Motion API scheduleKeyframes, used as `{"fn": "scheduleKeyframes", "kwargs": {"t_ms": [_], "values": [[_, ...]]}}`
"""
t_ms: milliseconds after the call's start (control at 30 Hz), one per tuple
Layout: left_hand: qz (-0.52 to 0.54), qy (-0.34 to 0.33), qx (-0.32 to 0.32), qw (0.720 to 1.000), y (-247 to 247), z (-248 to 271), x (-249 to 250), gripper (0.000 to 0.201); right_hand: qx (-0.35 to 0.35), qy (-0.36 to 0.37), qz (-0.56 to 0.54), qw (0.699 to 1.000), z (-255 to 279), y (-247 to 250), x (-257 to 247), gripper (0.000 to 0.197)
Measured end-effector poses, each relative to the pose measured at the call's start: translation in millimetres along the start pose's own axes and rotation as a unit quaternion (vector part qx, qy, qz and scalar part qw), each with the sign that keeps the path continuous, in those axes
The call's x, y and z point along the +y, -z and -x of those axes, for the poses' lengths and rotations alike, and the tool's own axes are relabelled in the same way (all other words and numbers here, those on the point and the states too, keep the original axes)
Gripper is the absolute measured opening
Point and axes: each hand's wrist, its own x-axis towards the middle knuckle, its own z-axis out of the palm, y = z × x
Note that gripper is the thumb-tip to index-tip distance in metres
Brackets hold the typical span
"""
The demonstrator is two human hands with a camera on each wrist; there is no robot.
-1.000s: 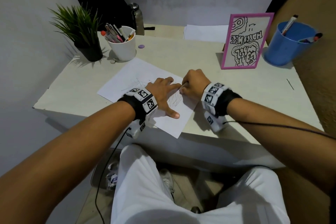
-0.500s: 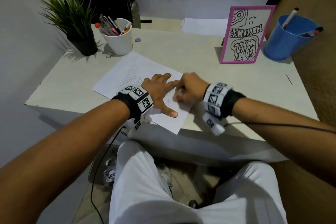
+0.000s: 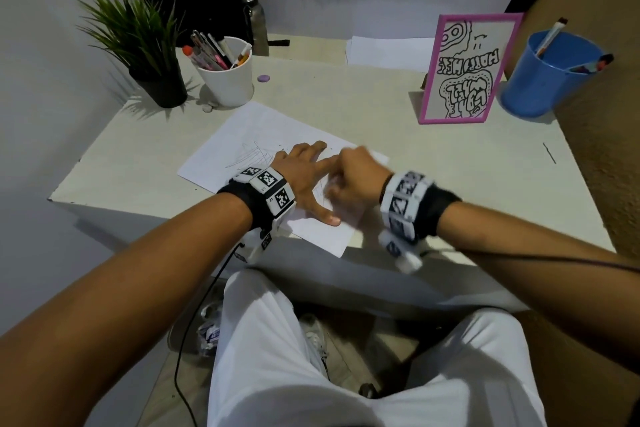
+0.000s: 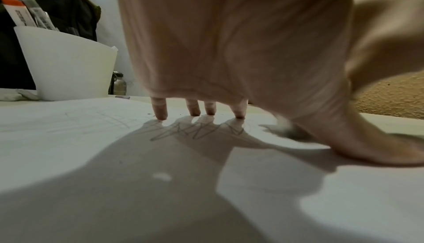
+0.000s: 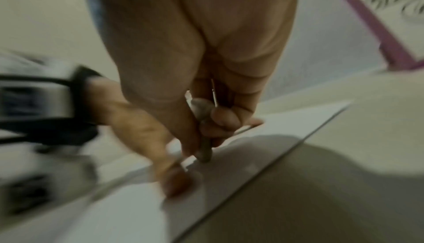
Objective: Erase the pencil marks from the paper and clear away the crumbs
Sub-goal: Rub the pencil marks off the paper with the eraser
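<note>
— Which step is this?

— Rubbing out, I'd say. The right hand [image 3: 353, 180] has thumb and fingers pinched on a small grey eraser [image 5: 203, 149], its tip down on the paper [image 3: 242, 146] just beside the left thumb.

— And the left hand [image 3: 304, 177]?

— Spread flat, fingers [image 4: 160, 112] apart, pinning the sheet. Pencil marks [image 4: 195, 132] lie right at those fingertips, unerased.

— So next?

— Probably work the eraser toward those lines, with the sheet held firm, then brush off the crumbs [image 4: 149, 114].
</note>
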Motion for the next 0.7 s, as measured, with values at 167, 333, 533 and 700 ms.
{"fn": "scheduleKeyframes", "kwargs": {"t_ms": [167, 333, 533, 700], "values": [[0.002, 0.002, -0.013, 1.000, 0.4, -1.1, 0.7, 0.130, 0.034, -0.080, -0.017, 0.996, -24.1, 25.2, 19.7, 0.022], [0.004, 0.000, 0.003, 1.000, -1.2, 0.6, -0.2, 0.127, -0.036, 0.019, -0.004, 0.999, 3.4, -4.5, -6.0, 0.016], [0.013, 0.004, -0.009, 1.000, -2.0, -0.2, -0.7, 0.129, 0.071, -0.065, -0.015, 0.995, -27.7, 21.3, 19.5, 0.017], [0.016, -0.003, 0.002, 1.000, -5.9, -0.7, -2.7, 0.129, -0.034, 0.017, 0.015, 0.999, -3.3, 7.5, 1.0, 0.017]]}}
